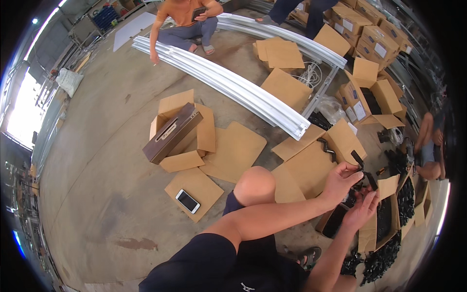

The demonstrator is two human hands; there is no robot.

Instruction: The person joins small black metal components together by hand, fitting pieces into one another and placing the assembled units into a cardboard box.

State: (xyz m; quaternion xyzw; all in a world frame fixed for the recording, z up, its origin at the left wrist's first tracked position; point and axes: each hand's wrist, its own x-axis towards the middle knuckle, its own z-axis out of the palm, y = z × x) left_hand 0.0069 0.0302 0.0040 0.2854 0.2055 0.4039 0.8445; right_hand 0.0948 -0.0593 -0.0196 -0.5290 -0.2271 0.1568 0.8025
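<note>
Both my hands are raised at the right, close together above open cartons. My left hand (340, 185) is closed in a pinch on a small black part (357, 158), its slim end sticking up past the fingertips. Just below it, my right hand (361, 210) has its fingers closed around a black piece (372, 181) with a flat, blocky end. Whether these are two pieces or one joined part, I cannot tell. Beneath my hands is an open carton (368, 232) with black parts inside. More black parts (379, 265) lie heaped on the floor beside it.
Left of my knee, a white phone (188, 201) lies on flat cardboard (209, 187). Behind it, a long brown box (172, 134) rests across an open carton (206, 131). Long white metal profiles (228, 92) cross the floor ahead. A person (182, 19) squats beyond them; another person (430, 146) sits at far right.
</note>
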